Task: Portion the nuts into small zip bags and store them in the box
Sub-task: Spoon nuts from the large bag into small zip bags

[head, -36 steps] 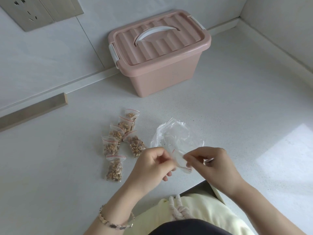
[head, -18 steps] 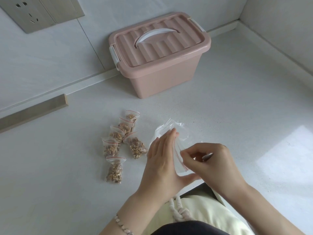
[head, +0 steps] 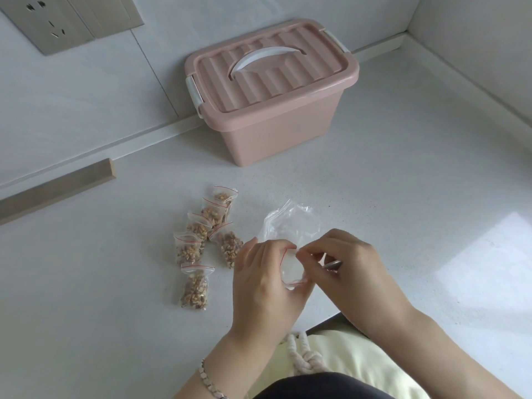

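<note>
Half a second ago the left hand (head: 264, 280) stood with its fingers straight up against the plastic. Now those fingers curl round the small zip bag (head: 291, 269) and cup it from the 9 o'clock side. The right hand (head: 348, 269) has kept its place at 3 o'clock and pinches the bag's red-lined lip between thumb and forefinger. A sliver of grey metal (head: 332, 264) pokes out under its fingers; what it is cannot be told. The bag looks empty and sits between the two hands, just above the tabletop (head: 403, 197). My reading is that the mouth is being worked open, so one more portion is about to be filled, not sealed.

Six filled bags (head: 195, 286) of nuts lie in a loose cluster at 9 to 10 o'clock of the hands, some overlapping. A large clear bag (head: 290, 223), crumpled and seemingly without nuts, lies just beyond the hands at 12 o'clock. Farther at 12 o'clock the pink box (head: 267, 133) stands against the wall with its lid on and latches down, so storing has not begun.

The tabletop is white and finely speckled, with a bright patch of sun (head: 489, 269) at 3 o'clock. A wall socket (head: 54, 21) sits at 10 o'clock, with a wooden strip (head: 54, 188) below it.
</note>
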Motion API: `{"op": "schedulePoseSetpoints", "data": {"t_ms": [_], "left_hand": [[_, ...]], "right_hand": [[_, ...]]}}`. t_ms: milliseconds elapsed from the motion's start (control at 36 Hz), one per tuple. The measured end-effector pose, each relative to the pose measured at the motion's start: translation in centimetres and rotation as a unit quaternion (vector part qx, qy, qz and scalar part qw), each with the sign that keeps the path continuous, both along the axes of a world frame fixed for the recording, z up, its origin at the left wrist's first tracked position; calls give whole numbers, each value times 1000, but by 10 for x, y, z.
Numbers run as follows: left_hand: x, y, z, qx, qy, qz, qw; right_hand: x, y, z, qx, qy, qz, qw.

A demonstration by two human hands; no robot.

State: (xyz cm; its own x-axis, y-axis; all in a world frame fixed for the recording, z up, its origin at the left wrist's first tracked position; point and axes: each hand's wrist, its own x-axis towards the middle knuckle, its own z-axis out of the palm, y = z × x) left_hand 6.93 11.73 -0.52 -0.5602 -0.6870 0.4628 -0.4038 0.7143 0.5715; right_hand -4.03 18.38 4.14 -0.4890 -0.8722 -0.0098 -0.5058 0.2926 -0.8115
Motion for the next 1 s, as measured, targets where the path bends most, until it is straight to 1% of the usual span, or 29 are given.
{"op": "schedulePoseSetpoints", "data": {"t_ms": [28,83,139,194,250,278,361,444,500,556,583,667,722,806,917,1000], "left_hand": [[3,-3,0,19,-6,4,1000],[11,-9,-1,90,-22,20,996],[20,-17,-5,172,-40,39,984],[29,-23,-12,225,-56,35,972],[35,-25,-19,241,-64,11,968],[36,-25,-22,250,-69,-2,966],[34,-21,-31,290,-85,-47,952],[27,-16,-41,284,-99,-83,950],[22,-14,-47,293,-149,-94,940],[20,-14,-54,304,-211,-82,925],[21,-14,-56,308,-226,-74,921],[26,-11,-60,362,-250,-41,897],[32,-10,-62,400,-272,-12,875],[41,-10,-66,411,-292,0,864],[43,-10,-68,410,-285,5,866],[39,-10,-69,443,-229,25,866]], "right_hand": [[-2,0,2,1,-7,-3,1000],[-9,3,7,12,2,-13,1000],[-19,9,15,20,-9,-31,999],[-30,16,21,15,-10,-57,998],[-40,22,25,17,10,-80,997],[-44,24,25,17,1,-92,996],[-48,26,15,-4,-63,-129,990],[-46,24,-12,-4,-115,-149,982],[-42,23,-34,14,-169,-154,973],[-36,23,-54,37,-198,-151,968],[-32,23,-62,50,-199,-143,968],[-23,28,-80,92,-168,-117,974],[-22,33,-87,98,-154,-124,975],[-23,39,-93,89,-153,-144,974],[-27,42,-98,92,-156,-141,973],[-27,42,-100,93,-178,-131,971]]}}
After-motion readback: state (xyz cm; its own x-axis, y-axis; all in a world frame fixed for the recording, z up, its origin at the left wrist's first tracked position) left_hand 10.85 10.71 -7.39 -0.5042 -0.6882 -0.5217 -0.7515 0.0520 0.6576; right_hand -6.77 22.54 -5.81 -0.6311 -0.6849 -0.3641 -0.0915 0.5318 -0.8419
